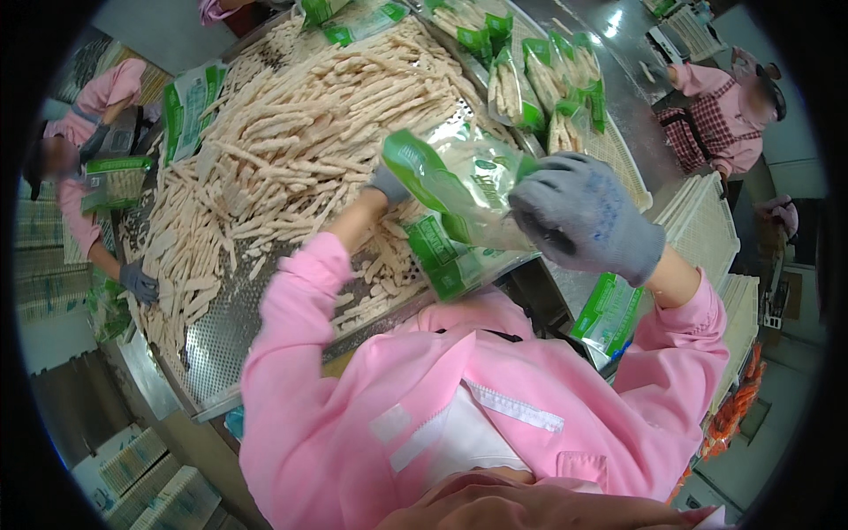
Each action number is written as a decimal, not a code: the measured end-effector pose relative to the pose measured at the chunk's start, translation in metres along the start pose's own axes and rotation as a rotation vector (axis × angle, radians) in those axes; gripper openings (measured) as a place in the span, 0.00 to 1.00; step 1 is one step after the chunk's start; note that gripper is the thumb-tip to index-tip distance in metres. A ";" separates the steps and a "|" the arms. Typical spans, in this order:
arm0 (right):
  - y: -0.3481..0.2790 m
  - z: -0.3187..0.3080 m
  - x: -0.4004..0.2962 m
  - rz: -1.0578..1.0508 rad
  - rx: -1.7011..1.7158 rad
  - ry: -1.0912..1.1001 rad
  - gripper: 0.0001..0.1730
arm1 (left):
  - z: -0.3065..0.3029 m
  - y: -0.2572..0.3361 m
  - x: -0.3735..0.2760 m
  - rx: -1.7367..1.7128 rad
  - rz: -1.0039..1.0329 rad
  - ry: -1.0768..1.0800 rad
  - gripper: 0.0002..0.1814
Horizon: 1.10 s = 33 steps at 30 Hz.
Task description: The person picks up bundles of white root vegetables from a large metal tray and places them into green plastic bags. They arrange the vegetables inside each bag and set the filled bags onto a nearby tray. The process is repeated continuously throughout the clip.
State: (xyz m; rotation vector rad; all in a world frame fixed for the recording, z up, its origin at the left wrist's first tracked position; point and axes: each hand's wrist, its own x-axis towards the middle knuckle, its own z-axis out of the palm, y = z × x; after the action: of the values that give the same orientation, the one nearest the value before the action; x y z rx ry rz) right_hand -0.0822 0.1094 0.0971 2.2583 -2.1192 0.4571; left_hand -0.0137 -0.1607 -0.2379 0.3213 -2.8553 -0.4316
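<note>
My right hand (583, 215), in a grey knit glove, grips the right side of a clear plastic bag (487, 175) with green printed ends. My left hand (389, 187), gloved alike, is at the bag's left side; its fingers are hidden behind the film, so its grip does not show. Under the held bag is another green-and-clear printed bag (447, 258) at the table's near edge. Beyond my hands, a large heap of pale, coated food sticks (285, 126) covers much of a perforated metal table (218, 351).
Filled bags (507, 93) stand on a cream mesh tray (623, 159) at right. Stacked trays (695, 225) and a flat printed bag (606, 311) are nearer. At left, a co-worker's gloved hand (139, 281) touches the heap. Another person (715, 112) stands across at right.
</note>
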 end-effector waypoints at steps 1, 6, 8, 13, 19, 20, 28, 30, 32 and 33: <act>0.002 -0.001 0.004 -0.014 -0.023 -0.031 0.12 | 0.036 0.012 -0.012 0.062 0.024 -0.025 0.28; 0.020 -0.003 0.018 -0.220 -0.094 0.018 0.16 | 0.048 0.006 -0.055 0.115 -0.114 -0.235 0.24; 0.024 -0.004 0.018 -0.280 -0.095 0.109 0.17 | 0.009 -0.024 -0.082 0.010 -0.388 -0.267 0.16; 0.061 0.086 0.032 -0.361 -0.060 0.041 0.16 | -0.057 -0.086 -0.162 -0.685 -0.832 0.213 0.26; 0.063 0.095 0.093 -0.125 0.162 -0.315 0.15 | -0.256 0.007 -0.091 -1.128 -0.411 0.834 0.28; 0.062 0.092 0.094 -0.182 0.253 -0.169 0.11 | -0.279 0.030 -0.068 -1.211 -0.243 0.855 0.29; 0.067 0.069 0.096 -0.141 0.285 -0.162 0.09 | -0.214 0.038 0.011 -0.305 0.023 -0.514 0.35; 0.072 0.079 0.081 -0.127 0.211 -0.196 0.07 | -0.212 0.043 0.000 -0.252 0.126 -0.293 0.39; 0.085 0.072 0.064 -0.015 0.101 -0.204 0.07 | -0.216 0.037 -0.035 -0.524 0.079 0.121 0.45; 0.089 0.070 0.060 0.033 0.044 -0.203 0.08 | -0.204 0.033 -0.062 -0.516 0.069 0.205 0.48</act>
State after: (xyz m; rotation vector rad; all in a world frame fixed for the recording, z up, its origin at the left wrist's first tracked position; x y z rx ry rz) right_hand -0.1527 0.0290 0.0259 2.3918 -2.2621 0.2888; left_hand 0.0928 -0.1675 -0.0500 0.1559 -2.4358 -1.0242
